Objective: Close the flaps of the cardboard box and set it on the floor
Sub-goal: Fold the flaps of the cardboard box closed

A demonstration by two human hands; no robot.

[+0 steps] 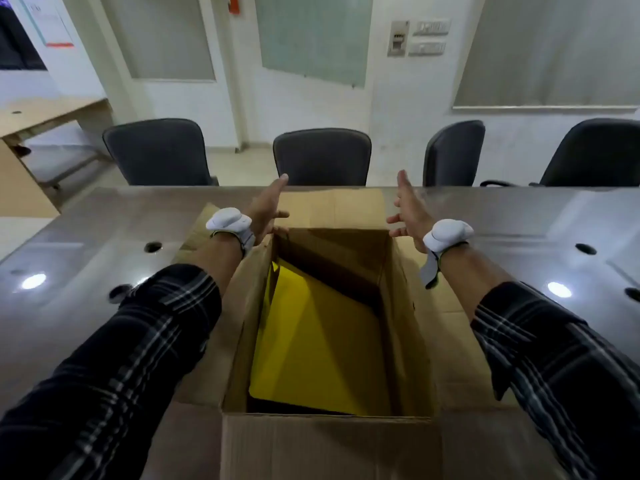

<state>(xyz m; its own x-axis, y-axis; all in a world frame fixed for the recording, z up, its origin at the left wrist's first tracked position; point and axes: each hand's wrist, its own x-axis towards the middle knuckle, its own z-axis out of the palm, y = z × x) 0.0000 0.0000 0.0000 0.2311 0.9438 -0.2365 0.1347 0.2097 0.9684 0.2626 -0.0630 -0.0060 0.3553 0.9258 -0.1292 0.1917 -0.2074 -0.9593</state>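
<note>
Fingers of the left hand (266,206) and right hand (410,211) are spread, gripping nothing, flanking the far flap (332,206). The cardboard box (329,441) sits at the table's (104,220) near edge, all 4 flaps open; closing and lowering remain.

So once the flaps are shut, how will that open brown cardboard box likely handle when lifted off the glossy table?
The brown cardboard box probably lifts light for its size: only a thin yellow sheet shows inside. Its corrugated walls should stay fairly stiff, though the splayed flaps may spring open. It might slide easily on the glossy table.
</note>
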